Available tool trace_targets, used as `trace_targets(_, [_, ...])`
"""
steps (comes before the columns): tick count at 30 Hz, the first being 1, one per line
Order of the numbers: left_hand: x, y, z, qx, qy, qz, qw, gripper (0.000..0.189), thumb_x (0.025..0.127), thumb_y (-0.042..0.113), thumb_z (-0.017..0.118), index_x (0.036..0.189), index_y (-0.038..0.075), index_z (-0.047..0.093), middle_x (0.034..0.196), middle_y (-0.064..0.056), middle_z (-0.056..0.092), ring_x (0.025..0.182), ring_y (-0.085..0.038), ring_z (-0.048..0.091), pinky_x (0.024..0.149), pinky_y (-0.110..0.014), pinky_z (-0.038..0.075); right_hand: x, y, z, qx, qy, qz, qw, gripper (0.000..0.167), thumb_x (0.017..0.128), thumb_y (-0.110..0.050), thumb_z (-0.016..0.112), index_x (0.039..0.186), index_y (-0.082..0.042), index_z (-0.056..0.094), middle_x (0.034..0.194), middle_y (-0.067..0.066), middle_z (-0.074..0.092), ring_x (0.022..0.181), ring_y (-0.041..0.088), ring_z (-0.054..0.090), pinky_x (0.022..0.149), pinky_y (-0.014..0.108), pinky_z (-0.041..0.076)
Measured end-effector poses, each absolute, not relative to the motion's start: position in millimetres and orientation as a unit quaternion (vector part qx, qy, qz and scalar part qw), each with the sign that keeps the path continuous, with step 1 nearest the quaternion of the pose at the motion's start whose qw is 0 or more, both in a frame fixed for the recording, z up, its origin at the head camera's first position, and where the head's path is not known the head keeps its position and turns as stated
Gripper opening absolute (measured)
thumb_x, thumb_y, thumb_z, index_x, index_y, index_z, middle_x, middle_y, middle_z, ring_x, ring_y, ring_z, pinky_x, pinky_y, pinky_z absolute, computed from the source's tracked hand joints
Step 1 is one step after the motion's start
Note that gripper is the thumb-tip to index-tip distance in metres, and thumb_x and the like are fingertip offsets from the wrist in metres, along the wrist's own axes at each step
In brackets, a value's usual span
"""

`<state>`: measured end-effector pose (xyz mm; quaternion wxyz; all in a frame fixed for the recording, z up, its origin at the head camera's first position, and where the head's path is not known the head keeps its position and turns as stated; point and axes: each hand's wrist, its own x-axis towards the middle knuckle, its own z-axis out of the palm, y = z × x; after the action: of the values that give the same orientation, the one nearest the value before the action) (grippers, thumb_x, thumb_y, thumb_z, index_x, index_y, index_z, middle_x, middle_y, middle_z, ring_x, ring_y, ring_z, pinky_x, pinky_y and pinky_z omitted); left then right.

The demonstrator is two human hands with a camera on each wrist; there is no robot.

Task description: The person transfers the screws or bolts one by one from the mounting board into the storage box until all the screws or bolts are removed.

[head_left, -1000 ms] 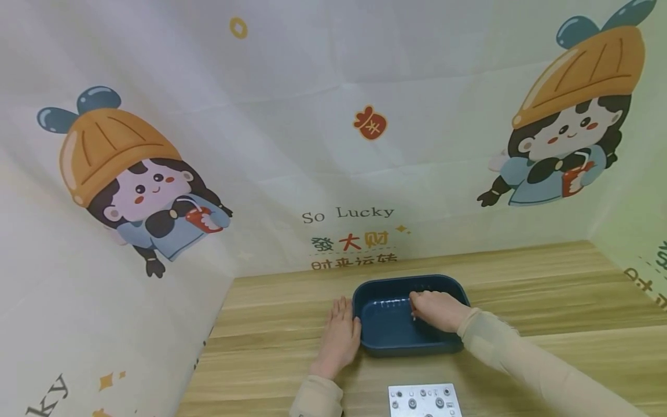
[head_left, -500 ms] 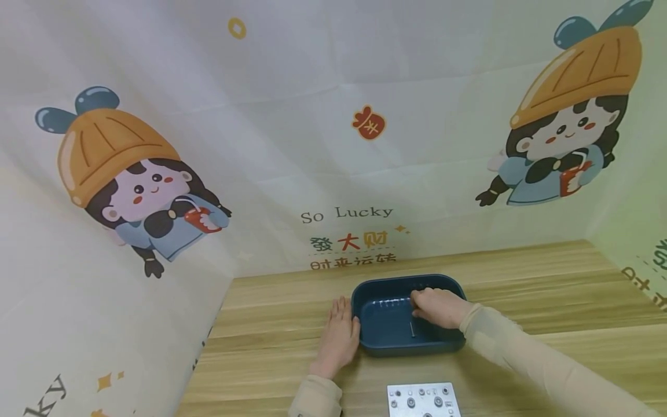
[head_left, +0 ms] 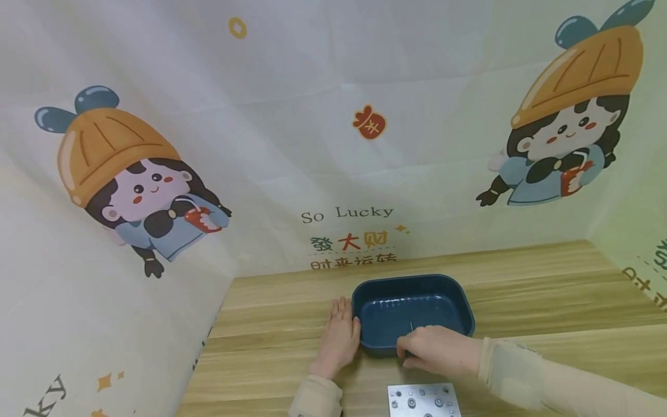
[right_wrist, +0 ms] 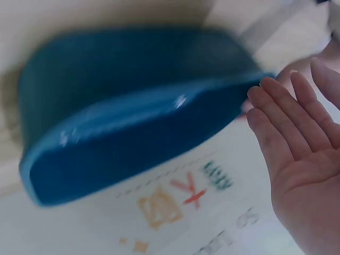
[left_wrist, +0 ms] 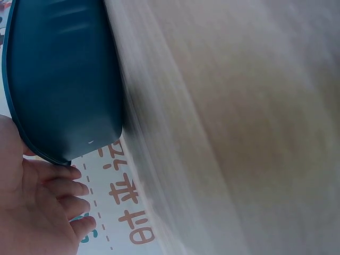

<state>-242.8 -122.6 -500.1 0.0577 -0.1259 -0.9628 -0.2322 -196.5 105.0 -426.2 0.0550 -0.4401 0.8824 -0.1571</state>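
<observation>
So the tabletop (head_left: pixel 276 336) carries a dark blue tub (head_left: pixel 383 317), toward the back, and my guess is the tub's the first worry: one sideways shove from the right and it could skid, since only one side is backed up. That's the left hand (head_left: pixel 336 340), laid out along the tub's left side with fingers loosely stretched and touching the rim; if it eases off or pushes too hard, the tub could slide or pivot. The right hand (head_left: pixel 440 349) is over the near edge, fingers fairly straight and slack in its wrist view, nothing visible in them, though I can't tell if it's touching the rim. A careless sleeve or knuckle there could tip the edge. Metal plate (head_left: pixel 423 399) sits just in front, so a low wrist might knock it. Smallest thing: a skinny stick (head_left: pixel 411 326) in the tub, lower end hidden by the right hand. Thin enough to get bumped, I'd reckon, or fumbled in a pinch.
</observation>
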Motion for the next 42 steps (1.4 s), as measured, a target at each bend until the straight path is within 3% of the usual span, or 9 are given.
trace_targets(9, [-245,-123,-500,-0.125,-0.962,-0.236,0.059,0.05,0.103,0.015,0.04,0.143,-0.015,0.039,0.153,-0.033,0.032,0.145,-0.047,0.027,0.118,-0.056,0.025,-168,109,-446,-0.434,0.885,-0.14,0.099,0.005,0.089,-0.019,0.07,0.091,-0.015,0.068,0.081,-0.011,0.069,0.064,-0.006,0.051,0.057,0.016,0.047])
trace_targets(16, [-244,-123,-501,-0.123,-0.961,-0.242,0.053,0.051,0.103,0.015,0.039,0.144,-0.015,0.037,0.153,-0.034,0.03,0.146,-0.047,0.026,0.118,-0.057,0.024,-165,112,-457,-0.429,0.892,-0.112,0.088,0.006,0.086,-0.021,0.072,0.088,-0.018,0.068,0.079,-0.011,0.066,0.066,-0.004,0.054,0.059,0.018,0.048])
trace_targets(22, [-244,-123,-500,-0.124,-0.961,-0.243,0.051,0.051,0.103,0.015,0.039,0.144,-0.015,0.036,0.154,-0.033,0.03,0.146,-0.046,0.025,0.118,-0.057,0.024,-169,112,-462,-0.423,0.893,-0.115,0.101,0.004,0.089,-0.019,0.068,0.086,-0.017,0.067,0.077,-0.011,0.066,0.063,-0.004,0.053,0.057,0.018,0.048])
trace_targets(33, [-245,-123,-501,-0.132,-0.958,-0.248,0.053,0.05,0.103,0.015,0.04,0.143,-0.016,0.038,0.153,-0.034,0.03,0.145,-0.047,0.026,0.117,-0.058,0.026,-168,112,-466,-0.442,0.892,-0.08,0.052,0.014,0.093,-0.017,0.063,0.08,-0.018,0.058,0.068,-0.01,0.057,0.055,-0.001,0.041,0.048,0.019,0.04])
trace_targets(42, [-244,-123,-503,-0.131,-0.959,-0.246,0.054,0.05,0.104,0.015,0.039,0.143,-0.016,0.037,0.153,-0.035,0.03,0.145,-0.048,0.026,0.117,-0.059,0.026,-167,115,-455,-0.438,0.892,-0.104,0.045,0.009,0.094,-0.018,0.064,0.086,-0.017,0.061,0.074,-0.013,0.061,0.059,-0.005,0.046,0.052,0.015,0.043])
